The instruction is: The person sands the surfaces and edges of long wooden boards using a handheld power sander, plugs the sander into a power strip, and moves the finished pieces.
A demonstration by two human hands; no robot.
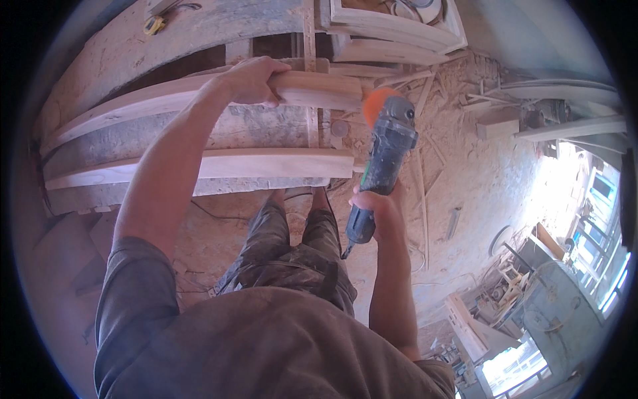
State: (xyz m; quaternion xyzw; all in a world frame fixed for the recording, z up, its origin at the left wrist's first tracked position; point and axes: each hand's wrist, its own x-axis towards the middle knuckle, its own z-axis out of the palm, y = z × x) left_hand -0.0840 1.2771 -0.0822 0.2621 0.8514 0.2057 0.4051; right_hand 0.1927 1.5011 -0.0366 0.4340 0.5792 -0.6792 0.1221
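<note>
My right hand point(382, 206) is wrapped round the rear body of a dark grey angle grinder point(385, 149). An orange disc point(377, 106), perhaps a sanding disc, sits at the tool's far end, just off the right end of a pale wooden rail point(312, 86). On that rail my left hand point(249, 81) grips the top near its right part, fingers over the far side. A second wooden rail point(266, 164) lies nearer to me, roughly parallel. Both rest on a dusty bench point(252, 128). The grinder's cord end points down towards my legs.
A yellow tape measure point(155, 25) lies at the far left of the bench. Wooden frames point(399, 50) stand beyond the bench end. Scrap strips and shavings cover the floor point(478, 173). Stacked timber point(565, 126) is at the right, and a cable point(212, 213) runs beneath the bench.
</note>
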